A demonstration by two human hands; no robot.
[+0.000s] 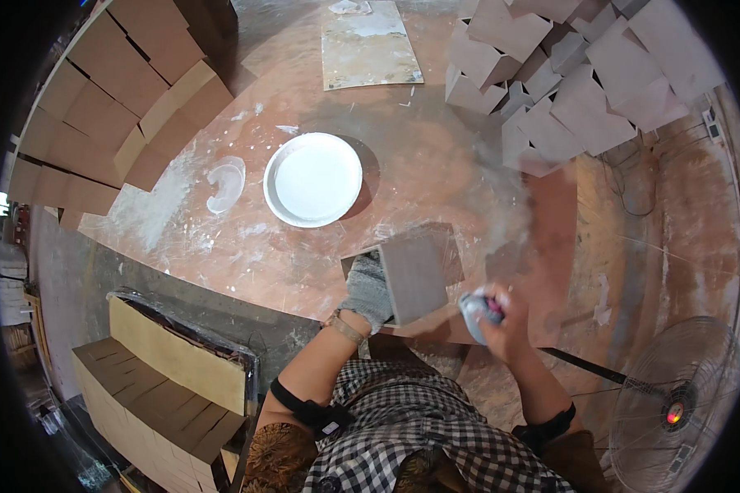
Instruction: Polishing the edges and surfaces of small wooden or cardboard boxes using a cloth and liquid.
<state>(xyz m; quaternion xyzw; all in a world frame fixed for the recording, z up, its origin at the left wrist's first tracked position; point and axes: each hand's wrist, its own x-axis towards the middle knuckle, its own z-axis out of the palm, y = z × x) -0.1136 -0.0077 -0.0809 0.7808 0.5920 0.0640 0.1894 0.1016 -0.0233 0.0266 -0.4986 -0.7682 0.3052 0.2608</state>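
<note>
My left hand (368, 289), in a grey knitted glove, reaches into the open side of a grey box (419, 279) and holds it tilted near the front edge of the table. Its fingers are hidden inside the box. Just right of the box, my bare right hand (510, 324) grips a small rounded tool (474, 315), pale grey with a dark and pink part; its exact kind is blurred. Beyond the box stands a round white basin (354, 189) with white contents. Left of that lies a curved translucent plastic piece (225, 185).
White powder dusts the reddish table (419, 189). Grey boxes (592, 111) are piled at far right, brown boxes (107, 74) at far left. More brown boxes (152, 394) stand lower left. A stained board (370, 53) lies at the back; a fan (678, 411) is at lower right.
</note>
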